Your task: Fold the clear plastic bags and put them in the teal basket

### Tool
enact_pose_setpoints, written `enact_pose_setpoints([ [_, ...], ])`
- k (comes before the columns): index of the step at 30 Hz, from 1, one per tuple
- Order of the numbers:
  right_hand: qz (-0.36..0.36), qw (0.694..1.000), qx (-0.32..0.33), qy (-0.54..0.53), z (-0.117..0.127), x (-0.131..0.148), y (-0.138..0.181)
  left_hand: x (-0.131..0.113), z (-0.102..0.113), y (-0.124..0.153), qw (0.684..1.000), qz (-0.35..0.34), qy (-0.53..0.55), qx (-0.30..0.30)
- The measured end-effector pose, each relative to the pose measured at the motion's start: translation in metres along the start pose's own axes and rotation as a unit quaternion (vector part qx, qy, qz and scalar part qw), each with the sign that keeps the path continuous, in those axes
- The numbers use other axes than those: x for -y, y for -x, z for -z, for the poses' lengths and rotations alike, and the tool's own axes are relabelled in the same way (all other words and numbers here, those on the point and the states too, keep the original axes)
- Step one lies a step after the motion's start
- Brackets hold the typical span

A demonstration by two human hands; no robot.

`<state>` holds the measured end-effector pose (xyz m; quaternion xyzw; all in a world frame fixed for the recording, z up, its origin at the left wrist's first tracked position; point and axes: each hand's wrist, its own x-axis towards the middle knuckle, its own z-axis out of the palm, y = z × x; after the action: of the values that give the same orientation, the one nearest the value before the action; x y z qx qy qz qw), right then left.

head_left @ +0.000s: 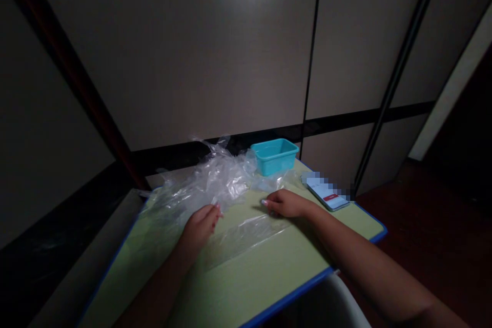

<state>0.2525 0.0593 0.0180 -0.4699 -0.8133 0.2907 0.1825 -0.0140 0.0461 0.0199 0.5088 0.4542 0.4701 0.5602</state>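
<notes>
A flat clear plastic bag (pixel 246 238) lies on the table between and below my hands. My left hand (pixel 200 223) is at its upper left side, fingers curled together and slightly blurred. Above its upper right part is my right hand (pixel 287 204), with the thumb pointing left and the fingers bent under the palm. Whether either hand grips the film is hard to see, since it is thin and see-through. Just beyond my left hand spreads a crumpled heap of clear plastic bags (pixel 221 179).
A turquoise plastic basket (pixel 277 165) stands at the back of the light green table (pixel 246 287), which has a blue rim. A lit phone (pixel 332 199) lies near the right edge. Large cabinet doors (pixel 215 61) rise directly behind. Part of a pale chair (pixel 342 300) shows below.
</notes>
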Motion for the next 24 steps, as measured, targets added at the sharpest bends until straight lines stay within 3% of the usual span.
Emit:
enact_pose_setpoints([
  [2, -0.008, 1.000, -0.001, 0.000, 0.001, 0.001, 0.000, 0.005, -0.001, -0.001, 0.998, -0.036, -0.056, -0.009],
  [4, -0.014, 1.000, -0.001, -0.007, 0.001, 0.001, 0.001, 0.010, -0.001, -0.002, 0.975, -0.115, -0.190, -0.013],
  [6, -0.018, 1.000, -0.004, -0.015, 0.001, 0.001, 0.001, 0.013, 0.001, -0.002, 0.914, -0.196, -0.355, -0.011],
  [8, -0.015, 1.000, -0.007, -0.017, 0.000, 0.000, 0.001, 0.016, 0.003, -0.003, 0.856, -0.227, -0.464, -0.006],
  [11, -0.007, 1.000, -0.012, -0.007, 0.001, -0.003, 0.000, 0.019, 0.006, -0.003, 0.818, -0.215, -0.533, 0.014],
  [15, -0.008, 1.000, -0.017, 0.013, 0.002, -0.004, -0.001, 0.019, 0.005, 0.000, 0.808, -0.192, -0.556, 0.038],
  [24, -0.020, 0.999, -0.024, 0.022, 0.005, -0.002, 0.002, 0.021, 0.002, -0.001, 0.835, -0.202, -0.510, 0.047],
])
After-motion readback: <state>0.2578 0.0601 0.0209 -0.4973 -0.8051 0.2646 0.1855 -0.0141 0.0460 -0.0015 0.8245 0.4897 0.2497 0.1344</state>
